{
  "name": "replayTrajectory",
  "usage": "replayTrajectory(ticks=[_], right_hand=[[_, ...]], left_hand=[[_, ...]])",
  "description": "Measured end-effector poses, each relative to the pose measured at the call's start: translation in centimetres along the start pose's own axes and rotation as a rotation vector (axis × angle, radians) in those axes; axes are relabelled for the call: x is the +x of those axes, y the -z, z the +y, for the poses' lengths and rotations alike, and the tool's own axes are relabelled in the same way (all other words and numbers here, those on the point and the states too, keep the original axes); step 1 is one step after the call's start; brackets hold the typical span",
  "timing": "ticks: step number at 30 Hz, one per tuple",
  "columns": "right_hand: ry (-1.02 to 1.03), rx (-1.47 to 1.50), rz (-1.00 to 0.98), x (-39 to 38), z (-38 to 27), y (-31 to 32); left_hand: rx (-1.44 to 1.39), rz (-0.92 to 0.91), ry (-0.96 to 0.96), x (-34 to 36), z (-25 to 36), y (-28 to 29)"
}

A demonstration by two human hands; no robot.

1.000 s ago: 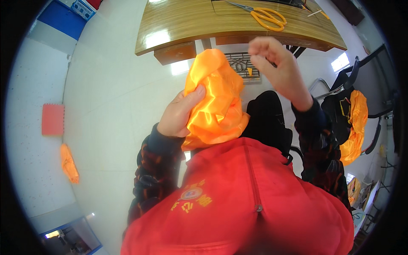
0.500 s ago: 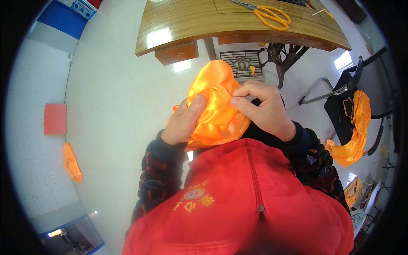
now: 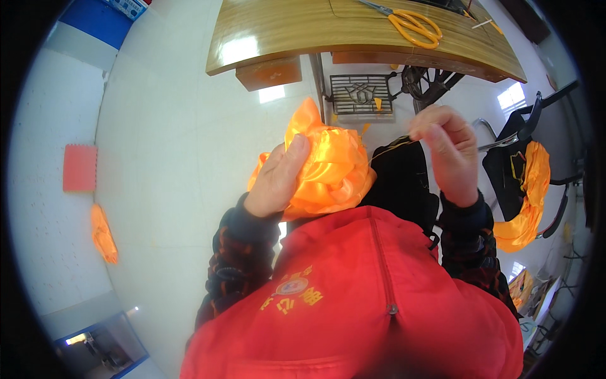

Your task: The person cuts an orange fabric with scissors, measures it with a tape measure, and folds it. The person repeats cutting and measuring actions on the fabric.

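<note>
A bunched piece of shiny orange satin cloth [image 3: 331, 170] is gathered in front of my red apron. Closed around its left side, my left hand [image 3: 278, 180] has the thumb lying on top of the folds. Off to the right and apart from the cloth, my right hand [image 3: 449, 151] is in a pinch. A thin yellowish thread [image 3: 391, 146] stretches from the cloth's right edge to those fingertips. Whether a needle is in the pinch is too small to see.
A wooden table [image 3: 278, 38] stands ahead, with orange-handled scissors [image 3: 416, 28] on it. Beneath is an iron foot treadle [image 3: 362, 98]. At right, orange cloth [image 3: 533, 196] drapes over a black chair [image 3: 502, 174]. An orange bundle [image 3: 103, 234] lies by the left wall.
My right hand has moved from the cloth out to the right, drawing the thread along. The cloth's upper part has folded into a narrower peak; my left hand keeps its hold.
</note>
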State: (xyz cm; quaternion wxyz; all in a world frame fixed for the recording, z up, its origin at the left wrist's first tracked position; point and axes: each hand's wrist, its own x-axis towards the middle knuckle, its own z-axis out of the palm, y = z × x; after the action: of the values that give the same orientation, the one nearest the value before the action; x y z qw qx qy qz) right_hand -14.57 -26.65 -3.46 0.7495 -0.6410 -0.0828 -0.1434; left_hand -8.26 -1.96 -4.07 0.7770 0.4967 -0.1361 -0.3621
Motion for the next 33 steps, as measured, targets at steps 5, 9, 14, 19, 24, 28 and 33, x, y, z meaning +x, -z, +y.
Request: replayTrajectory(ticks=[5, 9, 14, 19, 24, 28, 33], right_hand=[[0.065, -0.128, 0.115, 0.5, -0.7, 3.6], [0.143, -1.102, 0.328, 1.7, -0.3, 6.7], [0.251, -1.403, 0.385, 2.6, 0.3, 6.3], [0.243, -0.824, -0.037, 1.3, -0.9, 0.6], [0.389, -0.718, -0.205, 1.6, 0.2, -4.0], [0.42, -0.713, -0.238, 1.8, 0.6, -4.3], [0.352, -0.616, -0.217, 1.4, 0.5, -4.2]], left_hand=[[-0.047, 0.016, 0.037, 0.0, 0.0, 0.0], [-0.048, 0.014, 0.026, -0.1, -0.4, -0.1], [-0.033, 0.018, 0.002, 0.2, -0.4, -0.5], [0.013, 0.005, -0.005, 0.4, -0.3, -1.6], [0.129, 0.027, -0.057, 0.6, -1.0, -2.2], [0.249, 0.034, -0.087, 0.6, -1.4, -1.9], [0.217, 0.056, -0.113, 0.6, -1.6, -2.3]])
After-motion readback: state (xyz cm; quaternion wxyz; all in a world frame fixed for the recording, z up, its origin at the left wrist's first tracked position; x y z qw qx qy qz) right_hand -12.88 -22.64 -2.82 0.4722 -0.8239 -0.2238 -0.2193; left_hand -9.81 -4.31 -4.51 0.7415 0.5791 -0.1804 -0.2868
